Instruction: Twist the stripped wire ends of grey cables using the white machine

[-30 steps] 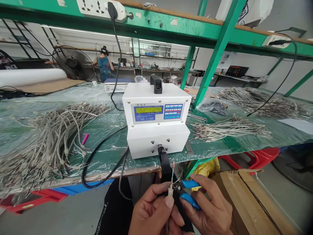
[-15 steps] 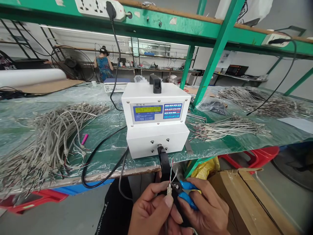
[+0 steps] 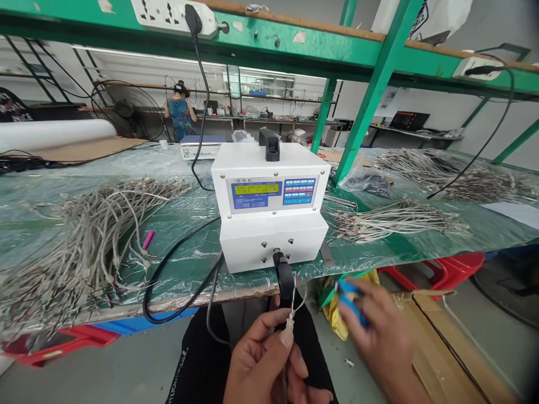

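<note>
My left hand (image 3: 269, 359) pinches the end of a thin grey cable (image 3: 290, 322) between thumb and forefinger, its stripped coloured wires fanning upward just below the black nozzle (image 3: 284, 278) of the white machine (image 3: 269, 205). My right hand (image 3: 381, 342) is blurred by motion to the right of the cable, closed around blue-handled cutters (image 3: 349, 297) and apart from the wires.
A large heap of grey cables (image 3: 84, 241) lies on the plastic-covered bench (image 3: 189, 224) at left, smaller bundles (image 3: 400, 221) at right. A black power cord (image 3: 177, 275) loops off the bench edge. A cardboard box (image 3: 442, 336) stands at lower right. Another person (image 3: 181, 115) works far behind.
My right hand has pulled the blue cutters away from the cable end, moving right and slightly up. My left hand keeps the cable in nearly the same place.
</note>
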Available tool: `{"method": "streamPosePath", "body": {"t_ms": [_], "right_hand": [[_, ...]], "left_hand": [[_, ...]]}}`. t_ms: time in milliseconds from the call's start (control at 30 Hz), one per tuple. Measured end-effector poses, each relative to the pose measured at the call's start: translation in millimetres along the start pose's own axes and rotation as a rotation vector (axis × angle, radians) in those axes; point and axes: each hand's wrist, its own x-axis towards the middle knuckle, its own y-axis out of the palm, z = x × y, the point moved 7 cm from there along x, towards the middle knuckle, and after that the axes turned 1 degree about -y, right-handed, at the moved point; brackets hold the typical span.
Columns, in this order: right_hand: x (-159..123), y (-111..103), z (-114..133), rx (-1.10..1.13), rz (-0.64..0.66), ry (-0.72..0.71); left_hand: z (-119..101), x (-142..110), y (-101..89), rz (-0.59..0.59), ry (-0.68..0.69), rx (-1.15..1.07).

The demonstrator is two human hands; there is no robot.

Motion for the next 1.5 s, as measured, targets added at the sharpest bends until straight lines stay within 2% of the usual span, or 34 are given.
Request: {"method": "streamPosePath", "body": {"t_ms": [67, 167, 233, 300, 400, 433, 500, 533, 567, 633, 767, 867, 967, 1067, 1167, 1300, 1433, 1500], "right_hand": [[10, 18, -51, -0.273, 0.098, 0.224], [26, 46, -98, -0.324, 0.232, 0.242], [34, 56, -106, -0.258, 0.269, 0.209], [36, 54, -92, -0.184, 0.25, 0.201], [28, 39, -35, 0.016, 0.22, 0.218], [22, 38, -11, 0.158, 0.268, 0.225], [7, 43, 35, 0.774, 0.397, 0.376], [2, 42, 55, 0.956, 0.392, 0.402], [-2, 43, 72, 1.117, 0.404, 0.422], [-8, 48, 90, 1.278, 0.387, 0.467], [-17, 69, 93, 1.432, 0.366, 0.721], [-22, 82, 97, 1.56, 0.426, 0.871], [-25, 88, 106, 1.664, 0.532, 0.925], [-31, 87, 105, 1.665, 0.539, 0.98], [-38, 83, 102, 1.592, 0.526, 1.041], [-39, 76, 101, 1.555, 0.515, 1.044], [-29, 72, 96, 1.566, 0.486, 0.961], [-26, 73, 95, 1.562, 0.533, 0.911]], "left_hand": [[-1, 2, -1.7, 0.0, 0.026, 0.042], [-6, 4, -3.3, -0.001, 0.083, 0.092], [-9, 7, -3.0, -0.003, 0.121, 0.097], [-12, 10, -3.9, -0.034, 0.175, 0.091], [-14, 15, -6.9, -0.094, 0.28, 0.062], [-13, 16, -7.7, -0.098, 0.306, 0.051], [-10, 18, -11.5, -0.11, 0.351, 0.035], [-9, 18, -15.4, -0.134, 0.368, 0.038], [-10, 17, -20.0, -0.166, 0.385, 0.048], [-14, 16, -29.3, -0.233, 0.412, 0.076], [-18, 19, -35.8, -0.221, 0.416, 0.055], [-17, 20, -37.0, -0.192, 0.423, 0.07], [-20, 17, -36.6, -0.157, 0.423, 0.162], [-26, 14, -35.4, -0.116, 0.374, 0.19], [-42, 12, -32.3, -0.088, 0.406, 0.184], [-51, 16, -20.8, 0.044, 0.438, 0.187], [-48, 21, -25.2, -0.019, 0.464, 0.211], [-47, 22, -27.0, -0.048, 0.505, 0.227]]}}
